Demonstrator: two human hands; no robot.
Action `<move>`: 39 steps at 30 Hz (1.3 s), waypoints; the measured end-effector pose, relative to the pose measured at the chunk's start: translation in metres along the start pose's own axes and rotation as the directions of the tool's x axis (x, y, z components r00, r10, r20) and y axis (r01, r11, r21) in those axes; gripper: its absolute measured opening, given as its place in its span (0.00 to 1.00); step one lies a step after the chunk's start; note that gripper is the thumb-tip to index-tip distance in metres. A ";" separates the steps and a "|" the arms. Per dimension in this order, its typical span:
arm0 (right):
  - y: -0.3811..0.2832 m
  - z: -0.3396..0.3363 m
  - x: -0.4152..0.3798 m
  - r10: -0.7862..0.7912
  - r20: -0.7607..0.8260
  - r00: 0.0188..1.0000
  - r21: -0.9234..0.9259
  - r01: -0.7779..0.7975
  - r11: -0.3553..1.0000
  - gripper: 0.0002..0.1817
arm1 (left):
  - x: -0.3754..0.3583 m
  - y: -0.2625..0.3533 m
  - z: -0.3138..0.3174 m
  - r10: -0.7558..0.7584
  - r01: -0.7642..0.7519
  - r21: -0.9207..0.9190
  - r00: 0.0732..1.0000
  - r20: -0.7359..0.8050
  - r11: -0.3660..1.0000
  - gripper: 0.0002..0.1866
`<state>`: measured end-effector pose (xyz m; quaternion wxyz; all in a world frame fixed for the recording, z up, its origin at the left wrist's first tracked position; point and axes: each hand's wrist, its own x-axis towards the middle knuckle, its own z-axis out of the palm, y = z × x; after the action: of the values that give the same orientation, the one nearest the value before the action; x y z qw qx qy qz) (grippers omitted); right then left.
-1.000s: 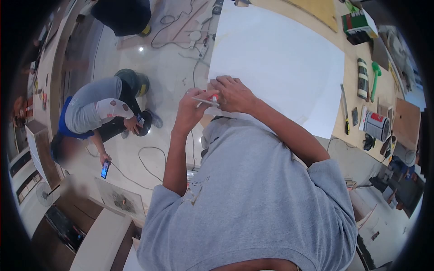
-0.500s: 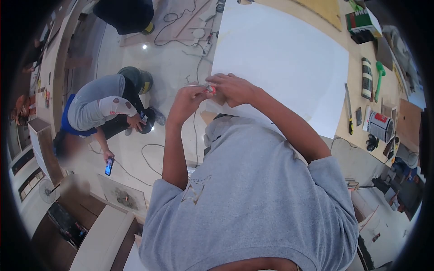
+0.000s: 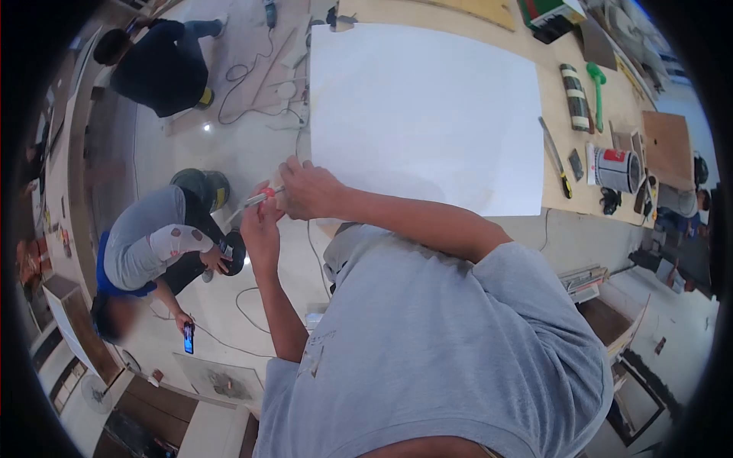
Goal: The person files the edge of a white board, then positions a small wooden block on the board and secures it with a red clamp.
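Sheet [image 3: 427,114] on counter [image 3: 551,88], cable [image 3: 237,304] on floor [image 3: 172,145]; fingers of left hand [image 3: 262,227] grip a tool [image 3: 256,200], those of right hand [image 3: 311,191] unclear

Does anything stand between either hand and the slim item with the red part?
Nothing visible does: the left hand holds the slim item in its fingers, and the right hand is close up against it. The hands hide part of it.

Red-and-silver tool [image 3: 257,199], partly covered, too small to tell — and green box [image 3: 551,18], cut off above
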<state>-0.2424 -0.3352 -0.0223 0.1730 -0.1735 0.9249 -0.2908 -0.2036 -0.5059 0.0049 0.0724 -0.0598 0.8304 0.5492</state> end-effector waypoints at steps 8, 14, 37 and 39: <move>0.012 -0.029 0.005 -0.378 -0.028 0.925 0.059 0.379 0.924 0.47 | -0.005 0.007 -0.035 0.014 -0.015 0.035 1.000 0.009 0.999 0.18; 0.039 -0.008 0.022 -0.374 -0.064 0.925 -0.089 0.368 0.925 0.47 | -0.002 0.031 -0.049 0.100 -0.108 0.150 0.993 0.062 0.983 0.18; 0.268 -0.143 -0.035 0.604 -0.300 0.739 -0.125 -0.658 0.743 0.52 | -0.026 -0.108 -0.024 -0.258 0.260 0.144 0.966 -0.033 0.955 0.20; 0.285 -0.076 -0.041 0.363 -0.574 0.734 -0.292 -0.597 0.747 0.43 | -0.027 -0.120 -0.019 -0.199 0.200 0.128 0.980 -0.019 0.971 0.20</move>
<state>-0.3008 -0.0618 -0.1247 -0.0377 0.1216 0.9910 -0.0410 -0.1567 -0.5697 -0.0906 0.1285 -0.1399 0.8543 0.4839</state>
